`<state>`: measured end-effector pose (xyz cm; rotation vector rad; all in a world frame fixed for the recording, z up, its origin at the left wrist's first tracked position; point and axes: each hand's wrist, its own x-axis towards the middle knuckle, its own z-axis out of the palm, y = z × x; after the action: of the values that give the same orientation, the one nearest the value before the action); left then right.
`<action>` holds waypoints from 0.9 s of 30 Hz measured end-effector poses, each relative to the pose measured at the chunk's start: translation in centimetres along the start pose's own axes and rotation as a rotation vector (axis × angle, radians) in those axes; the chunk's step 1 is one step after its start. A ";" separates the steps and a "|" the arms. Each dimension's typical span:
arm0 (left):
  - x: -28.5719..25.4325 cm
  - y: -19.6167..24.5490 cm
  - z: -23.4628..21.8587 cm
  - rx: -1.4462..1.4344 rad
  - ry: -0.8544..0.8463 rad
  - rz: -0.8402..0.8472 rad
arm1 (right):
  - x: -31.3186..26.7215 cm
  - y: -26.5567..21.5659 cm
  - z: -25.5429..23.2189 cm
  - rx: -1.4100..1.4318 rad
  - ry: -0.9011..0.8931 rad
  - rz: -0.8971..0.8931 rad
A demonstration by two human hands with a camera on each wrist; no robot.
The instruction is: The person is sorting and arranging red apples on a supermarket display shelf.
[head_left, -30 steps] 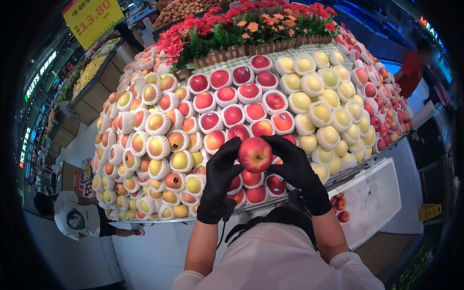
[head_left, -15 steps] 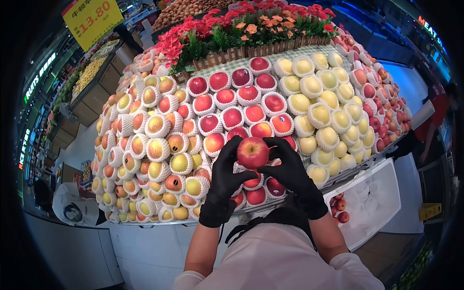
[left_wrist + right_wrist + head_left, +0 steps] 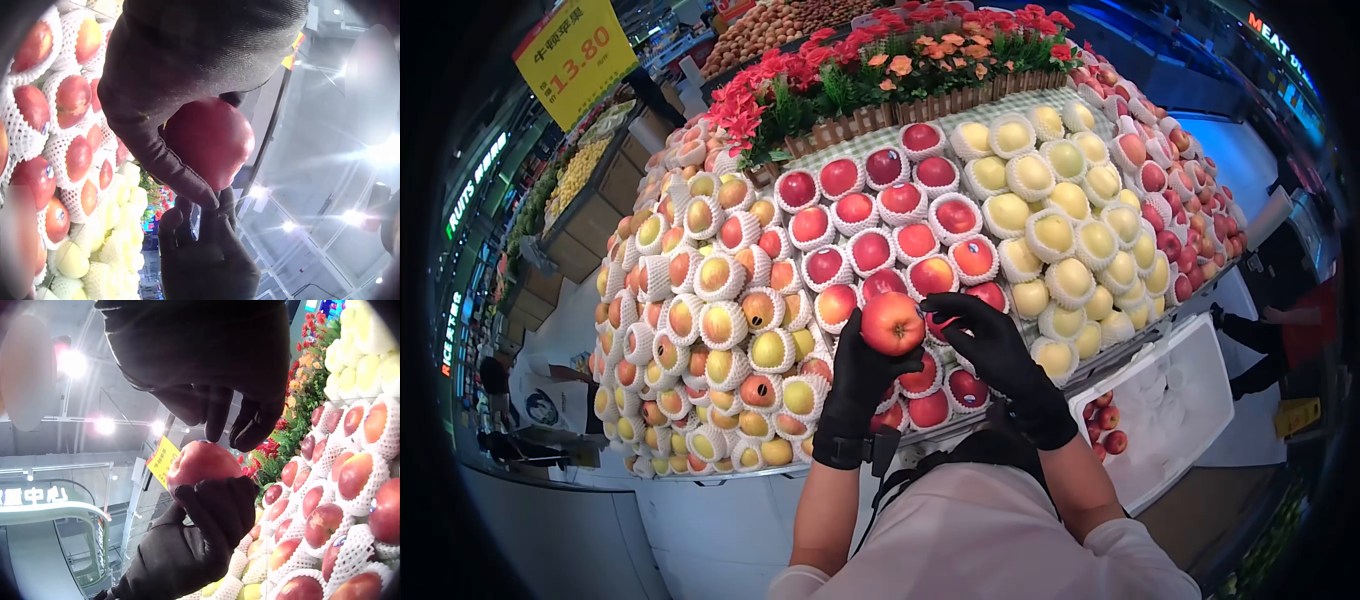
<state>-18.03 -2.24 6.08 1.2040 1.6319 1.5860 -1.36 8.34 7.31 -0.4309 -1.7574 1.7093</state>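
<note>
A red apple [image 3: 892, 324], without a foam net, sits in my black-gloved left hand [image 3: 858, 375]. The left fingers and thumb curl round it, and its dimpled end faces up in the head view. My right hand [image 3: 1000, 365], also gloved in black, is held at the apple's right side with bent fingers spread apart. In the right wrist view its fingertips [image 3: 215, 431] are right by the apple [image 3: 203, 464], near a small dark patch on the skin. Under both hands lie rows of red apples [image 3: 868, 250] in white foam nets, some bearing blue stickers.
Yellow apples [image 3: 1055, 235] fill the display's right part, and yellow-red ones [image 3: 715, 275] its left. Red and orange flowers [image 3: 900, 70] line the back behind a small wooden fence. A white foam box [image 3: 1170, 400] with loose red apples stands at right. People are at both sides.
At first both hands held the apple between them. Now the left hand alone grips it, slightly further left, and the right fingers have loosened and shifted to its side.
</note>
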 end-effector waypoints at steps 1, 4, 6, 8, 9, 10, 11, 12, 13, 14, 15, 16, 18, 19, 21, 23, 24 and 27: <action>0.0 -0.3 0.2 -0.055 0.015 0.009 | 0.0 0.2 0.1 0.020 -0.005 0.009; -0.1 0.3 0.6 0.123 0.049 0.046 | -0.1 0.7 0.1 -0.036 -0.001 0.018; -0.1 0.8 0.7 0.191 0.042 0.064 | -0.2 0.9 -0.1 -0.035 0.012 0.010; -0.1 0.8 0.8 0.196 0.041 0.057 | -0.4 1.2 -0.2 -0.031 0.016 0.020; -0.1 0.6 0.9 0.165 0.042 0.042 | -0.5 1.4 -0.3 -0.029 0.015 0.033; -0.1 0.5 1.0 0.134 0.040 0.027 | -0.6 1.7 -0.4 -0.028 0.017 0.047; -0.2 0.7 1.1 0.215 0.045 0.070 | -0.8 2.3 -0.4 -0.012 0.030 0.082; -0.2 0.7 1.3 0.234 0.029 0.054 | -1.0 2.4 -0.6 -0.009 0.021 0.131; -0.1 0.8 1.4 0.253 0.013 0.037 | -1.3 2.4 -0.7 -0.005 0.013 0.181; -0.1 0.7 1.4 0.272 -0.003 0.020 | -1.6 2.5 -0.9 -0.001 0.004 0.232; -0.1 -0.5 1.0 0.246 -0.091 -0.071 | -1.7 3.4 -1.2 -0.010 -0.013 0.180; -0.2 -1.3 0.9 -0.193 -0.093 -0.245 | -2.0 3.7 -1.5 -0.030 -0.009 0.193; -0.3 -2.8 0.7 -1.073 -0.080 -0.591 | -2.6 4.1 -1.9 -0.069 -0.004 0.220; -0.1 -3.1 0.5 -0.905 -0.166 -0.499 | -2.8 4.0 -2.1 -0.068 -0.001 0.236; -0.4 -3.2 0.8 -0.477 -0.161 -0.316 | -3.3 3.5 -2.5 -0.064 0.003 0.268; -0.5 -2.7 1.4 -0.174 -0.129 -0.181 | -3.9 4.3 -2.9 -0.056 0.016 0.285; -0.5 -2.8 1.6 -0.125 -0.129 -0.152 | -4.3 4.6 -3.2 -0.053 0.025 0.294; -0.3 -3.0 2.2 0.006 -0.150 -0.048 | -5.4 4.5 -4.1 -0.201 0.010 0.336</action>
<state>-16.60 -1.12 2.82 1.2461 1.5595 1.4272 4.33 8.49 1.51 -0.8631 -1.9422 1.7512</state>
